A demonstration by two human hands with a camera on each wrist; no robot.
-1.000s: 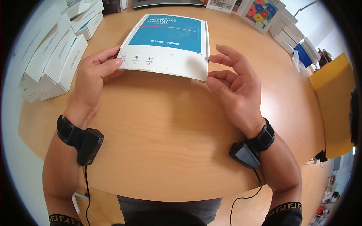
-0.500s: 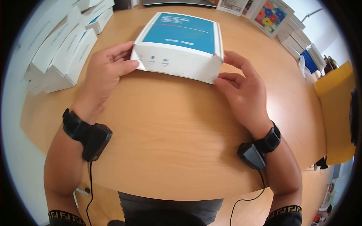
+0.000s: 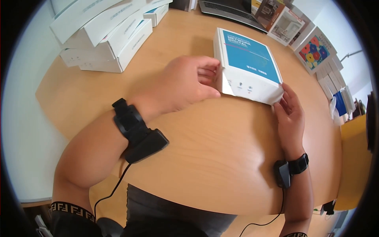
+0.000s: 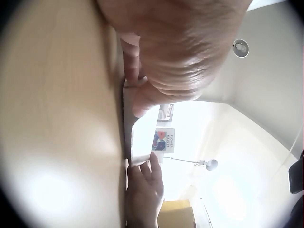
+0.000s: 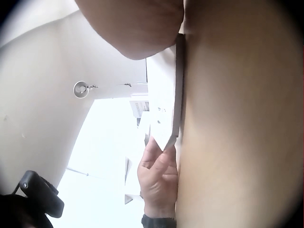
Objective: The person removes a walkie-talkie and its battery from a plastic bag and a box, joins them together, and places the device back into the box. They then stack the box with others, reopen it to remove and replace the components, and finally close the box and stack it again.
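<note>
Nearest the person, the front stretch of the wooden bench [image 3: 205, 158] is bare wood, crossed only by the two forearms with their black wrist cameras. Past the middle, toward the far right corner, sits a white box with a blue printed top [image 3: 248, 55], flat on the bench and turned at an angle to the front edge.

The left hand [image 3: 185, 85] is at the box's near left corner, fingers curled against the left side wall and thumb along the front face, so it grips that corner. The right hand [image 3: 291, 112] lies at the near right corner with fingers fairly straight, their tips touching the lower front edge; the left wrist view shows the same hand [image 4: 144, 190] with straight fingers laid against the box end, pressing rather than pinching. The right wrist view shows the box edge [image 5: 164, 99] down on the wood.

As a judgement: the box is set down and squared between both hands, with its lid closed as far as can be seen; any opening or lifting is not yet begun.

Farther off, a stack of white cartons [image 3: 106, 35] stands at the far left corner, a laptop [image 3: 227, 12] lies at the far edge, and a flower-patterned card [image 3: 314, 51] leans at the far right.
</note>
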